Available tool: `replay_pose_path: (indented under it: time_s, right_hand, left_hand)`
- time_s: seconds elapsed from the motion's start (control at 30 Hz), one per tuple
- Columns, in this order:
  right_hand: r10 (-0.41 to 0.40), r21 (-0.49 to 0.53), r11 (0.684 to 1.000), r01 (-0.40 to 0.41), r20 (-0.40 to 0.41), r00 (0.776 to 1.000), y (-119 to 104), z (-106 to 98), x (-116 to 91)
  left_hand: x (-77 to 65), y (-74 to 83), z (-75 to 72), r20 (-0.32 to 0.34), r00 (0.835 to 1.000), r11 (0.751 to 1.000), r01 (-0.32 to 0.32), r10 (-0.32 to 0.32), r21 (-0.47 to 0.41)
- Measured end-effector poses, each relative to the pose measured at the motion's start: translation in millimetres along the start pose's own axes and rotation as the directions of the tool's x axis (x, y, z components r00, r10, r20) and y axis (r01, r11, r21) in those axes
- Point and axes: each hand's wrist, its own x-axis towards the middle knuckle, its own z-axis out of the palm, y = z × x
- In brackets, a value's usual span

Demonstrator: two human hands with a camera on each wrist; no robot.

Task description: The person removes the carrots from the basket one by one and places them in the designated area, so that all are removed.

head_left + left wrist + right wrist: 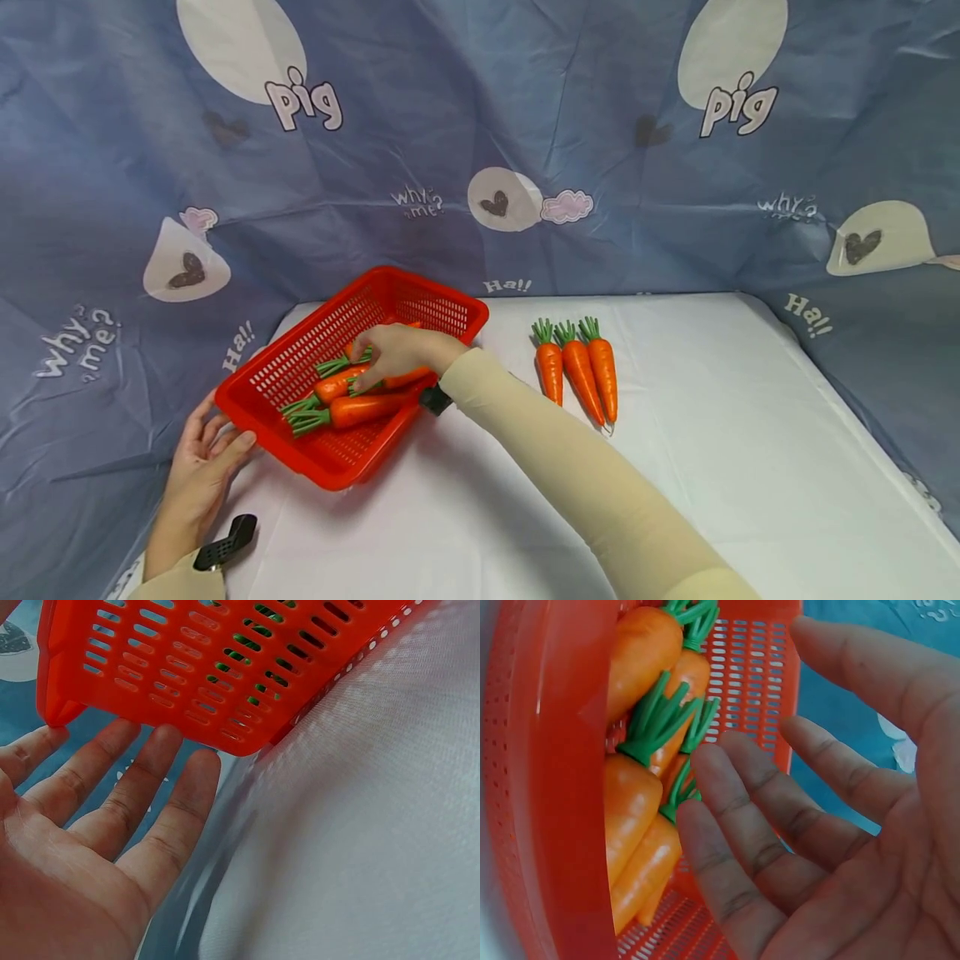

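Note:
A red slotted plastic basket (307, 460) stands at the left of the white table. Several orange carrots (367, 408) with green tops lie inside it. My left hand (197, 475) is at the basket's near left corner; in the left wrist view its fairly straight fingers (169, 832) touch the lower side of the basket wall. Over the carrots, my right hand (401, 354) reaches into the basket from the right. The right wrist view shows its fingers (761, 840) spread and slightly bent beside the green tops, with nothing held between them.
Three more carrots (576, 371) lie side by side on the white tablecloth (720, 467), right of the basket. A blue printed cloth (622, 150) hangs behind the table and along its sides.

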Motion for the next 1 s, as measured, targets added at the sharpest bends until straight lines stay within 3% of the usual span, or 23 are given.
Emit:
replay_pose_path:
  time_s: [0.47, 0.73, 1.0]
  right_hand:
    - [0.166, -0.169, 0.974, -0.153, 0.066, 0.984, -12.5, 13.7, 19.7]
    - [0.185, -0.211, 0.963, -0.168, 0.059, 0.981, -12.9, 22.5, 23.0]
    - [0.212, -0.247, 0.953, -0.175, 0.132, 0.968, -14.8, 23.6, 27.8]
  left_hand:
    - [-0.8, 1.6, -0.3, -0.015, 1.000, 0.999, 0.026, -0.026, 0.031]
    - [-1.5, 1.6, -0.2, -0.024, 0.999, 0.999, 0.023, -0.022, 0.046]
    - [-0.9, 2.0, -0.8, -0.027, 0.999, 0.997, 0.031, -0.029, 0.064]
